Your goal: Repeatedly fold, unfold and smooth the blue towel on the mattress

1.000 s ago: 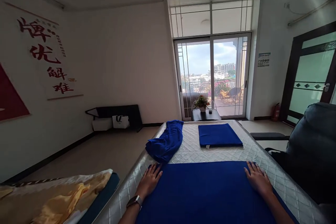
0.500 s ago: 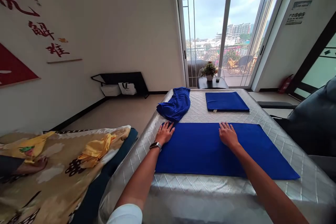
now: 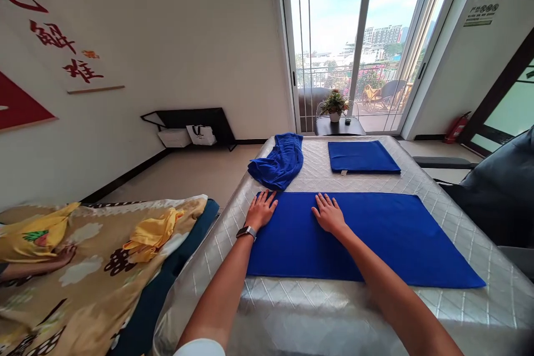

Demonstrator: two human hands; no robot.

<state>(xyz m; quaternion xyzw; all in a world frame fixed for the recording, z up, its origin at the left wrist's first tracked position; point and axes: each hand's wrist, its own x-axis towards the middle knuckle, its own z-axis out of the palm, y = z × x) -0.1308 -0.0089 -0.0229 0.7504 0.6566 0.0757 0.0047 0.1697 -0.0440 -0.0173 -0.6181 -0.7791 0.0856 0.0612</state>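
A blue sheet (image 3: pixel 396 239) lies flat on the silver mattress (image 3: pixel 308 295), its long side running along the mattress's near edge with a bare strip between. Its left end sits by the mattress's left edge, and its near right corner points towards the mattress's near right corner. Both hands rest palm down on the sheet, fingers spread, pinching nothing. The left hand (image 3: pixel 259 211), with a watch (image 3: pixel 247 232) at the wrist, is on the sheet's far left corner. The right hand (image 3: pixel 330 216) lies a little to its right, fingertips close to the sheet's far edge.

Just beyond the left hand, a crumpled cloth (image 3: pixel 280 161) is heaped at the mattress's far left corner; whether it touches the sheet is unclear. A folded cloth (image 3: pixel 365 157) lies squarely towards the far right corner, a tag (image 3: pixel 344 173) on its near side.

To the left, a patterned quilt (image 3: pixel 95 300) carries a yellow cloth (image 3: pixel 155 233) near its right edge and, further left, another person's hand (image 3: pixel 67 256).
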